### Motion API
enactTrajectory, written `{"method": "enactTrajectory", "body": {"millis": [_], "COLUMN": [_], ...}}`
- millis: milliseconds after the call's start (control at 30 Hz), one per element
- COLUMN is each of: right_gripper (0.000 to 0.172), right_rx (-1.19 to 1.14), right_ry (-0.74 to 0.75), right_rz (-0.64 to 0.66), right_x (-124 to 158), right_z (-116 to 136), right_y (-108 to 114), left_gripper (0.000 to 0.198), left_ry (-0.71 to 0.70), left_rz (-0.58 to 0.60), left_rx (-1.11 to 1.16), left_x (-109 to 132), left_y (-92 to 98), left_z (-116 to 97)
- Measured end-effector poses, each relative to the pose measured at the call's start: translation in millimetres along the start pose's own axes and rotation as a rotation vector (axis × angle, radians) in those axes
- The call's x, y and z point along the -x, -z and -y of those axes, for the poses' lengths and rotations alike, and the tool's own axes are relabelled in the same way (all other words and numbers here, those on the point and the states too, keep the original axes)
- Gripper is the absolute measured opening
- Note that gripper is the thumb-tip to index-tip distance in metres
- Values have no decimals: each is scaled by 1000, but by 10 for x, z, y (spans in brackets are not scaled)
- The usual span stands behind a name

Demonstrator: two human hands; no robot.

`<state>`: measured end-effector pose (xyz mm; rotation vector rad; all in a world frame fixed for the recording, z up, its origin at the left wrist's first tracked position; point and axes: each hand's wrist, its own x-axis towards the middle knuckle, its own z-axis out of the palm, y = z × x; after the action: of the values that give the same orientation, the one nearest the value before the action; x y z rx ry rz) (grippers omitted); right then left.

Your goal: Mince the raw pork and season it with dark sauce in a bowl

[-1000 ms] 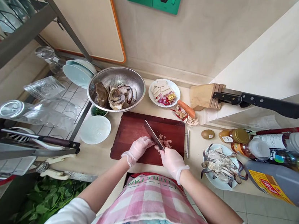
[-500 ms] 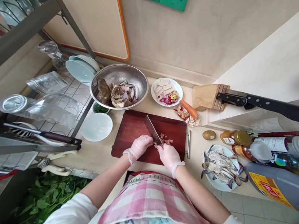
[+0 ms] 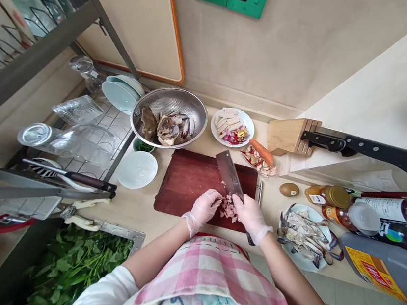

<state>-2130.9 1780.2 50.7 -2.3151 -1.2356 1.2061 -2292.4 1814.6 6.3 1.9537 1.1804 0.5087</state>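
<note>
Two hands: head view, the only one; both wear thin clear gloves and sit close together over the near right part of the cutting board [image 3: 184, 185].
Right hand [image 3: 251, 217]: grip closed round the handle of the cleaver [image 3: 229, 174]; the dark handle end shows below the palm, toward the body.
Cleaver: long axis runs from the right hand up and to the left, away from the body, diagonal to the board's edges. The broad face shows to the camera, so the blade is tilted, not edge-down. Its lower part meets the meat.
Minced meat [image 3: 227, 208]: small pinkish pile on the board, between the two hands and touching both.
Left hand [image 3: 202, 210]: fingers curled, tips against the left side of the pile; cannot tell whether this grip pinches any meat or only presses on it.
Key relation: pile lies just left of the right-hand grip, at the heel of the blade; left hand on the far side of it; both hands equally near.
Cutting board: dark red, flat on the pale bench [image 3: 133, 209], long side along the bench edge.
Behind board: steel colander [image 3: 168, 117] with shell pieces; white plate [image 3: 247, 134] of sliced strips; carrot [image 3: 261, 151]; knife block [image 3: 289, 135].
Left of board: small white dish [image 3: 137, 169].
Right of board: kiwi [image 3: 289, 189]; plate of cut crab [image 3: 305, 229]; bottles, lying down.
Lower left: leafy greens [image 3: 74, 265] in the sink.
</note>
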Motion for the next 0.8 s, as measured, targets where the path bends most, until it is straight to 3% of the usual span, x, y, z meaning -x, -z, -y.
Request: {"method": "enactTrajectory", "body": {"millis": [133,267,333,467,600,700,800], "right_gripper": [39,35,33,35,34,31,30], "right_rx": [-170,-284,-333,-327,37,353,516], "right_ry": [-40,-65,-74,-32,89,223,222], "right_rz": [23,-4,-7,6,-35,-107,-69], "right_x": [41,46,48,79,144,181,177], "right_z": [-293,-345,-308,-275,-325,-318,-263], "right_y": [132,172,201,295,378,377,315], "left_gripper": [18,19,17,19,23,25,23], "left_ry": [-66,-392,-450,-220,29,150,142], "left_rz": [-21,327,373,183,-40,-78,-46], "left_rx": [-76,-335,-407,-424,-410,-409,-343], "left_x": [176,127,-1,-239,-235,-131,-37], "left_y": [1,-196,-295,-266,-65,-25,-84], "left_z": [-8,-78,-118,-125,-51,-19,-36]}}
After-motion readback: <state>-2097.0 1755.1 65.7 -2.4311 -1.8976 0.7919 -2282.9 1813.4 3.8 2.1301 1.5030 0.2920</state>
